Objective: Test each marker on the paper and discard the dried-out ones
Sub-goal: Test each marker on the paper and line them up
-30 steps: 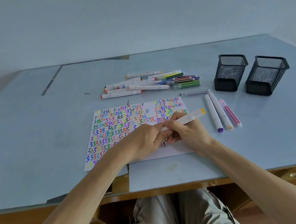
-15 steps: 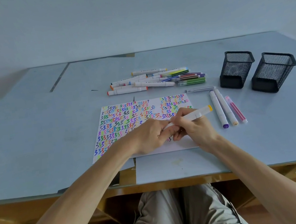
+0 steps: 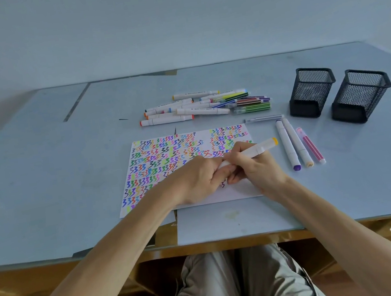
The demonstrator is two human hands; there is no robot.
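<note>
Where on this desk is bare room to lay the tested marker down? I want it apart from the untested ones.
Bare desktop lies left of the paper, and along the near edge below the three markers right of the paper. It is crowded behind the paper at the marker pile, and at the far right by the two mesh holders.

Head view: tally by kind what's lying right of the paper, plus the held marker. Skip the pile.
Black mesh holders: 2
White-barrel markers: 2
Thin pink marker: 1
Thin grey pen: 1
Yellow-capped marker, held: 1
Total: 7
</note>
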